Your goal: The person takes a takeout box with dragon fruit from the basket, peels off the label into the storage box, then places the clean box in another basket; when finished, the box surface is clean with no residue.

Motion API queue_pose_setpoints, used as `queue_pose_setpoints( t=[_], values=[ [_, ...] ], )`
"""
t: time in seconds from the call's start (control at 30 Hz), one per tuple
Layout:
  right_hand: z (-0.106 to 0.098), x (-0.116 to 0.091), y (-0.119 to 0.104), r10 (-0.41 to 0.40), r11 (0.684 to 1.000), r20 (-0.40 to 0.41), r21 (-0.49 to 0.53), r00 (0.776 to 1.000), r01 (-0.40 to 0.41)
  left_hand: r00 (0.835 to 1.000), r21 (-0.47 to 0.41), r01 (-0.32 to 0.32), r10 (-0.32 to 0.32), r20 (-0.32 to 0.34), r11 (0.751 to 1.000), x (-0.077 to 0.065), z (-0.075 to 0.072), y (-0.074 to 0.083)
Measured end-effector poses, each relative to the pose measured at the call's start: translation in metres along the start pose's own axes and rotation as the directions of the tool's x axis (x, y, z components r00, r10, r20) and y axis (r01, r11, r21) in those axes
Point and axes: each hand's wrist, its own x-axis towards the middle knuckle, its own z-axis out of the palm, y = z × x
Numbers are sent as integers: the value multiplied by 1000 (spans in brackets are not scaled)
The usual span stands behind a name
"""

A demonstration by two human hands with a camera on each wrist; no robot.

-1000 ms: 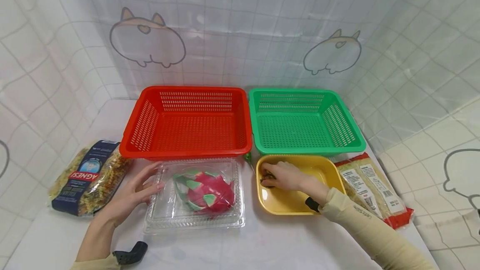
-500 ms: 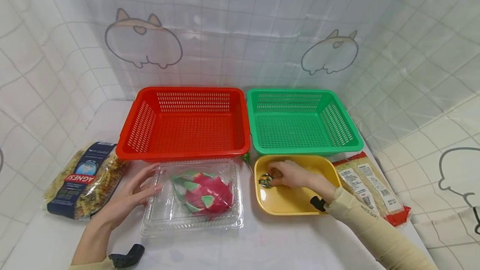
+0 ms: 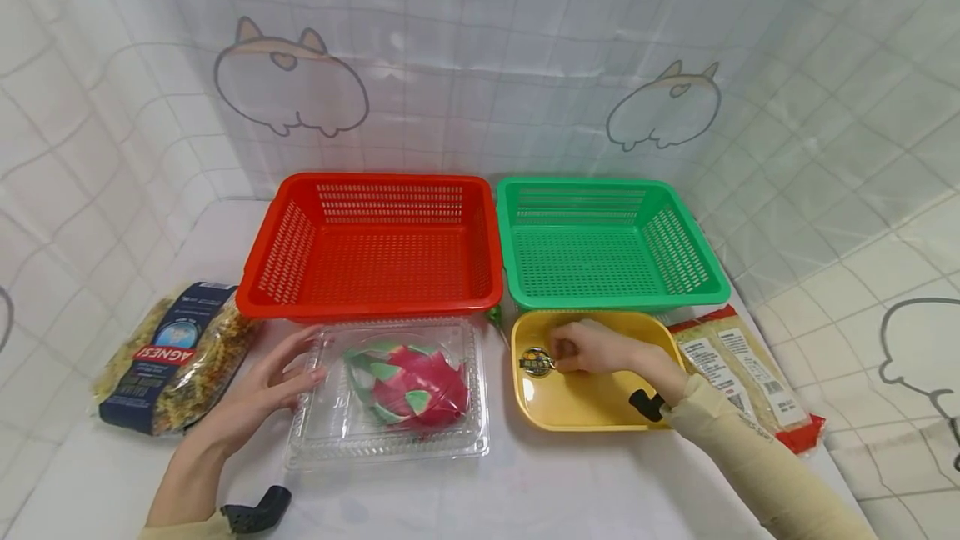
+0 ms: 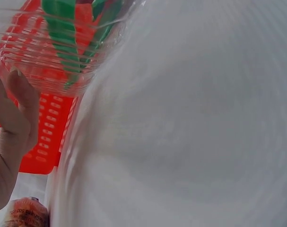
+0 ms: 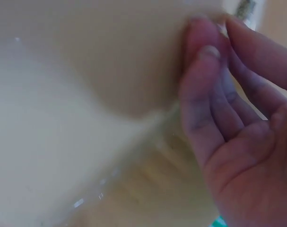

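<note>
At far left lies a pasta bag [image 3: 176, 361]. The left hand [image 3: 268, 386] has its fingers loosely spread at the left edge of a clear box [image 3: 322, 423]; contact is hard to tell. Inside, the dragon fruit [image 3: 420, 390] is blurred by glare. Behind stand a red basket [image 3: 367, 309] and a green basket [image 3: 615, 302]. In the yellow tub [image 3: 600, 415], the right hand's [image 3: 596, 347] fingers curl beside a round label [image 3: 536, 362]; whether they pinch it, I cannot tell. A sleeve [image 3: 757, 457] partly covers the bag with red ends [image 3: 738, 361].
</note>
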Motion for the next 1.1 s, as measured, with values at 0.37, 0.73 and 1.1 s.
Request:
queue_pose_setpoints(
  t=[0.37, 0.73, 1.1],
  values=[
    [-16, -15, -9, 0, 996, -3, 91, 1000, 1, 1000, 5, 3, -3, -1, 1000, -1, 0, 2],
    [-19, -18, -35, -46, 987, -84, 147, 995, 58, 1000, 5, -9, 9, -4, 1000, -1, 0, 1],
    [-10, -14, -94, 13, 964, -206, 261, 979, 43, 1000, 2, -3, 3, -5, 1000, 0, 1, 0]
  ],
)
